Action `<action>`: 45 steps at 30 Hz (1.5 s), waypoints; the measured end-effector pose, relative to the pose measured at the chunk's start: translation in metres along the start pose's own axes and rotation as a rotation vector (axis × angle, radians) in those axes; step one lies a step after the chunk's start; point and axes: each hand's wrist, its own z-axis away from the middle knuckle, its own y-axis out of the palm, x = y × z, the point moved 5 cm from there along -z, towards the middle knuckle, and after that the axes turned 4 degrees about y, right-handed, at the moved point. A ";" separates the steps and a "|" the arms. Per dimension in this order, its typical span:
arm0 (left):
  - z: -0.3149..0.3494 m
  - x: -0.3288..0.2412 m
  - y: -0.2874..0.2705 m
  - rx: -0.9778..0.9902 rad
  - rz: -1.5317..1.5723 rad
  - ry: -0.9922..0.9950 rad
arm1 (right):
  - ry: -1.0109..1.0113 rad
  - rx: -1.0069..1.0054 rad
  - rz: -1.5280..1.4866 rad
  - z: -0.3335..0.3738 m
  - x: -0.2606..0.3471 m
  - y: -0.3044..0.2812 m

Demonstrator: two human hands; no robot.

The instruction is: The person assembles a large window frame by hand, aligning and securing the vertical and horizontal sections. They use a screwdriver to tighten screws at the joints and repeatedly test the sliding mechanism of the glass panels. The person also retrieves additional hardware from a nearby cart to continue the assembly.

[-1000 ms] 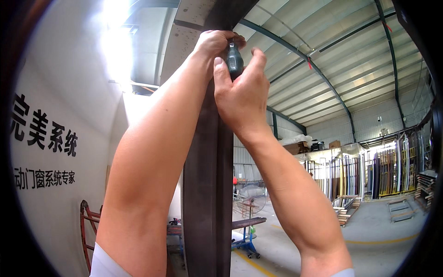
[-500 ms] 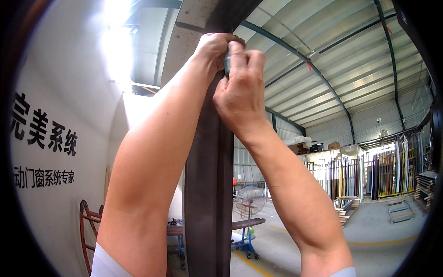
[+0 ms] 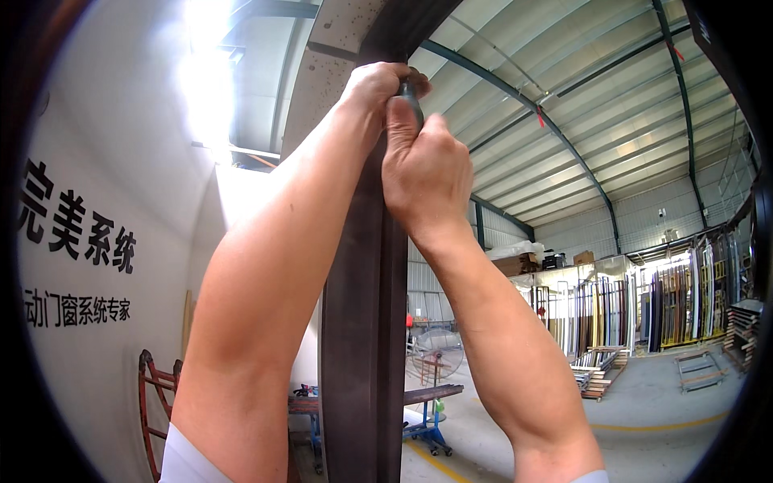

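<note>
Both my arms reach up to the top of a dark brown upright metal profile (image 3: 362,346), where it meets a dark crosspiece (image 3: 415,24). My right hand (image 3: 428,169) is closed around a tool with a dark green rounded handle (image 3: 411,105), perhaps a screwdriver; its working end is hidden. Just above, my left hand (image 3: 377,84) is closed at the corner of the frame, its fingertips beside the top of the handle. What the left fingers pinch is hidden behind the hand.
A white wall (image 3: 88,354) with black lettering curves along the left, with a red metal trolley (image 3: 149,402) before it. Behind the profile stand a blue wheeled stand (image 3: 431,431) and a large fan (image 3: 435,354). Racks of long profiles (image 3: 600,314) line the right.
My right hand has turned and dropped slightly on the handle, its thumb now upright and more of the handle showing. The left hand stays at the corner.
</note>
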 end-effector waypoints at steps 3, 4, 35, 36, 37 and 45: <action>-0.002 0.001 -0.001 0.022 -0.078 -0.051 | -0.316 -0.341 -0.213 0.010 0.010 -0.009; -0.002 0.002 -0.001 0.007 -0.068 -0.041 | -0.384 -0.399 -0.241 0.013 0.008 -0.009; 0.002 0.008 0.011 -0.082 0.115 -0.038 | -0.119 -0.187 -0.272 0.012 -0.014 -0.001; 0.005 0.008 0.012 -0.091 0.118 -0.010 | -0.119 -0.163 -0.235 0.011 -0.015 0.000; 0.010 0.007 0.014 -0.099 0.128 -0.004 | -0.049 -0.154 -0.275 0.012 -0.014 -0.003; 0.010 0.010 0.016 -0.074 0.202 -0.038 | 0.317 0.004 -0.562 0.004 -0.035 0.014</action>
